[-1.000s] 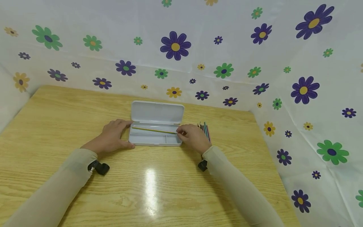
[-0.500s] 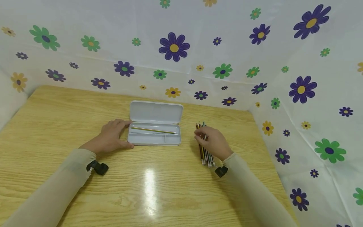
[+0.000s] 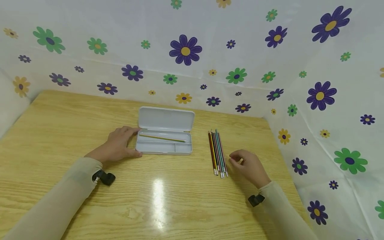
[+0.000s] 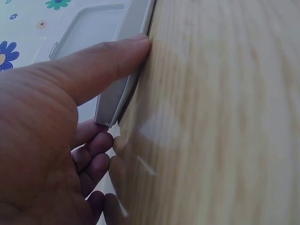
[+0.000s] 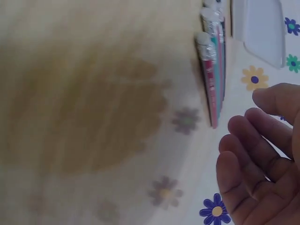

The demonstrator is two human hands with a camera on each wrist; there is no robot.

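A white pencil case lies on the table with its lid tipped back. One yellow pencil lies in its rear compartment. My left hand holds the case at its left end, thumb at the front corner and a finger at the back. The left wrist view has that thumb along the case's side, other fingers curled beyond its end. Right of the case, several pencils lie side by side, erasers toward me. My right hand hovers just right of them, fingers loosely bent and holding nothing.
The wooden table has a bright reflection in front of the case. A white cloth with flowers hangs behind the table and along its right side. A black wrist strap is on the right sleeve.
My right hand has let go of the yellow pencil in the case and moved right, past the loose pencils, which now show in full. My left hand has stayed put.
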